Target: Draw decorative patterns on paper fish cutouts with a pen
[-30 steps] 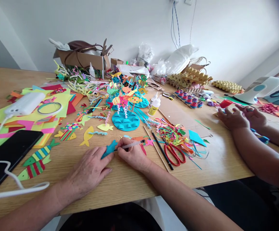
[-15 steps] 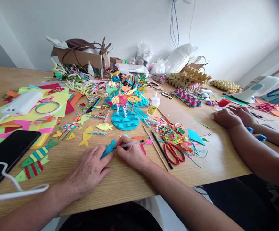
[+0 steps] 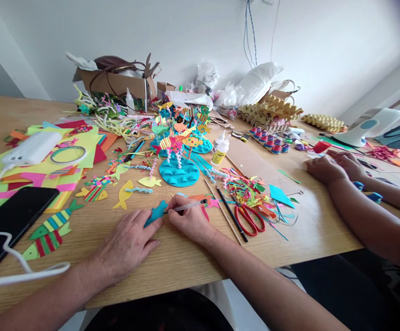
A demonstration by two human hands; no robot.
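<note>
Head view: your left hand (image 3: 129,239) steadies a flat blue paper cutout (image 3: 157,213) at its fingertips, toward two o'clock. Your right hand (image 3: 189,221) pinches a slim translucent-barrelled pen (image 3: 188,206), the cutout at its nine o'clock.

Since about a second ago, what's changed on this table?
The co-worker's hands have shifted slightly leftward in view. I see nothing taken up or let go. Your left hand stays on the blue cutout, your right hand around the pen.
</note>
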